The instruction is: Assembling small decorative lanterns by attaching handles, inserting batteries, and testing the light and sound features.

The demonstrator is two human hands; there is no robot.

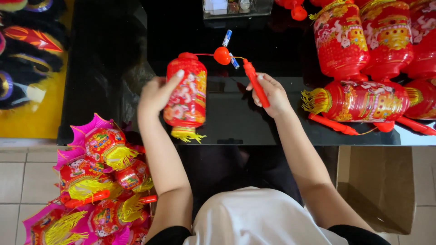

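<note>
My left hand (pixel 156 93) grips a red cylindrical paper lantern (pixel 186 97) with floral print and a yellow tassel at its near end, held over the black glossy table (pixel 245 122). My right hand (pixel 271 93) holds the lantern's red plastic handle stick (pixel 255 81). A thin cord runs from the lantern top through a red ball (pixel 221 55) to the stick. Two small batteries (pixel 230 47) lie on the table just behind the ball.
Several finished red lanterns (pixel 363 59) with red sticks lie piled at the table's right. A heap of pink and yellow fringed lanterns (pixel 97 181) sits on the tiled floor at my left. A clear plastic box (pixel 236 8) stands at the far edge, a cardboard box (pixel 377 186) under the table's right.
</note>
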